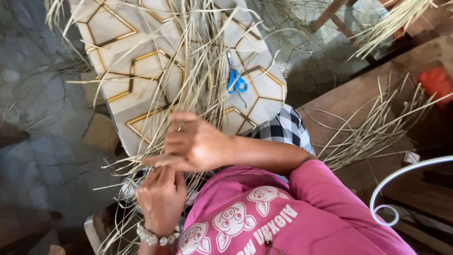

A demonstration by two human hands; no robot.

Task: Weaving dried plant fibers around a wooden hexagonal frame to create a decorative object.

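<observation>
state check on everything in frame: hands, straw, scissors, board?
left hand: closed on straw strands, bead bracelet on wrist
right hand: fingers curled, pinching strands
straw strands: loose, fanned across board
scissors: blades shut, lying untouched on board
patterned board: lying flat under straw

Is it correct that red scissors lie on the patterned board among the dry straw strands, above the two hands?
Not quite: the scissors have blue handles, not red. The head view shows them on the patterned board among the straw strands, above both hands.

Hands point(188, 144) cover where the straw strands point(198, 89) meet; the patterned board point(118, 71) runs off the top edge.
</observation>
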